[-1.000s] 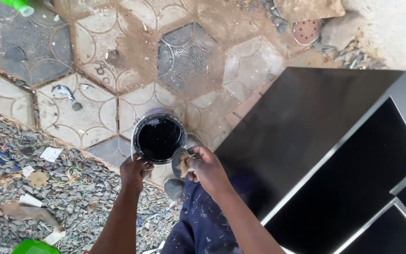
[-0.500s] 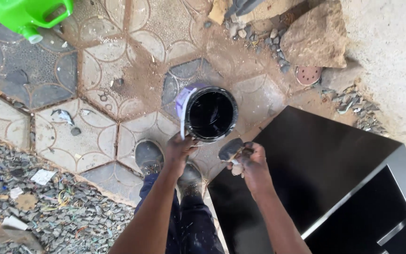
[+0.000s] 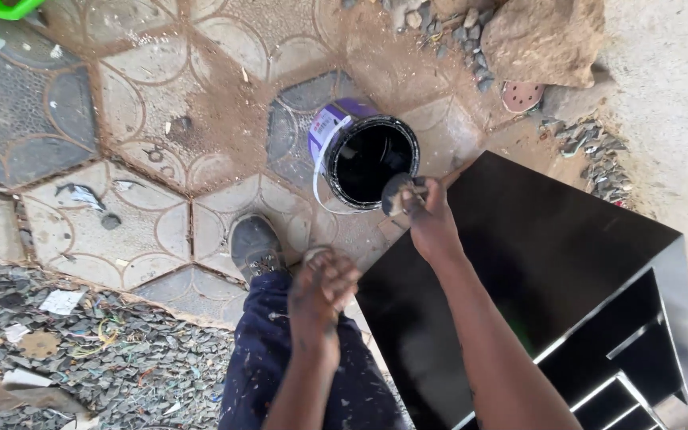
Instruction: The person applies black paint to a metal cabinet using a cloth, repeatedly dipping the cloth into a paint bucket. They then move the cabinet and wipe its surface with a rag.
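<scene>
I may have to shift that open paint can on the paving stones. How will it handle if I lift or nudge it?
The paint can looks filled with black liquid, so probably heavy for its size. It stands open with no lid, so a tilt or hard nudge would likely slop paint. Its thin wire handle hangs loose and may swing.

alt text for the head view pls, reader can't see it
Seen from above, a person's right hand holds a small dark pad at the rim of an open can of black paint on patterned paving. The empty left hand hangs above their knee, beside a glossy black cabinet.
</scene>
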